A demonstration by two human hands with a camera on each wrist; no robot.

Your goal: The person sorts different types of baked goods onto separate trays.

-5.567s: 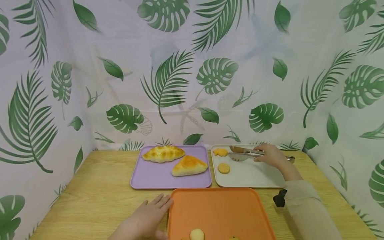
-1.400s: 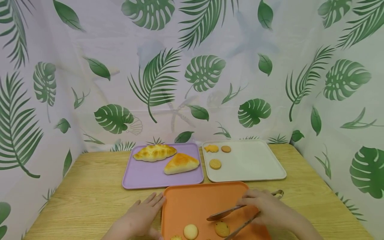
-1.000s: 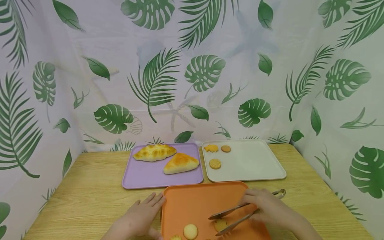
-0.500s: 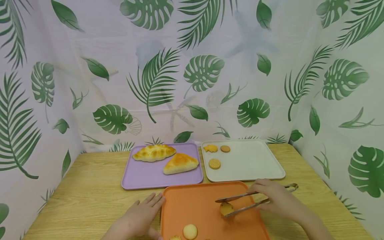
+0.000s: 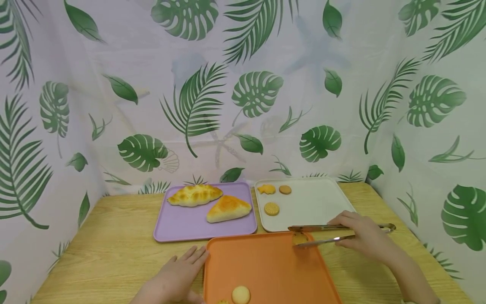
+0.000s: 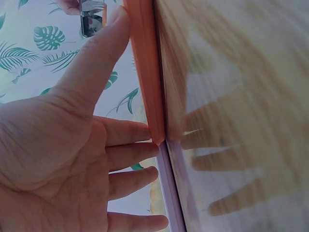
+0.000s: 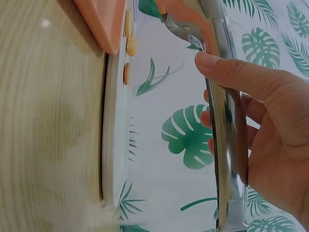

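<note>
My right hand point(image 5: 364, 234) grips metal tongs point(image 5: 320, 242), whose tips pinch a round cookie with dark specks point(image 5: 300, 239) above the far right corner of the orange tray point(image 5: 273, 266). In the right wrist view, thumb and fingers wrap the tongs point(image 7: 224, 121) along their arms. My left hand point(image 5: 172, 274) rests at the orange tray's left edge, fingers straight; the left wrist view has fingertips right at its rim point(image 6: 147, 72). On that tray lie a pale round cookie point(image 5: 241, 294) and a scalloped one point(image 5: 222, 302), cut by the frame's bottom.
Behind, a white tray point(image 5: 319, 204) carries a fish-shaped cracker point(image 5: 266, 189), a small brown round cookie point(image 5: 285, 190) and a patterned round cookie point(image 5: 271, 208). The purple tray point(image 5: 176, 230) beside it bears a braided bread point(image 5: 195, 195) and a triangular bread point(image 5: 229, 208).
Earlier the tongs released the small brown cookie on the white tray, then closed on the speckled cookie. They have carried it up and away toward the white tray. The left hand stays put.
</note>
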